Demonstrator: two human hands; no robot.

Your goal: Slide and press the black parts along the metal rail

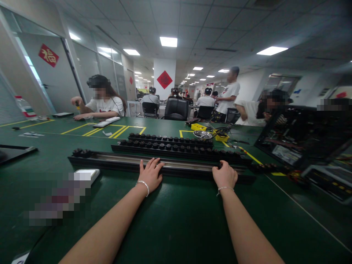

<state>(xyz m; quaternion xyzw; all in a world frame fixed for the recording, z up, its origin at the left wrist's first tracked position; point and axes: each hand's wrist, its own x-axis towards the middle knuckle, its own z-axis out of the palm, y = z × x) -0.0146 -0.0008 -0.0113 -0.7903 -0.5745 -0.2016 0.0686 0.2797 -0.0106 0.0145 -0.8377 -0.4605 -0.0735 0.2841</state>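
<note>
A long black rail with a shiny metal channel lies across the green table before me. Two dark, knobbly black pieces sit at its left end. My left hand rests on the near edge of this rail around its middle, fingers spread. Toward the right end, my right hand is closed over the rail, and a bit of a small black piece shows by its thumb; most of it is hidden. Just behind lie two more black rails lined with several similar black pieces.
An open computer case stands at the right, with a metal-cased unit before it. Yellow trays, a metal dish and cables lie behind the rails. A blurred-out slab lies front left. A co-worker sits across the table.
</note>
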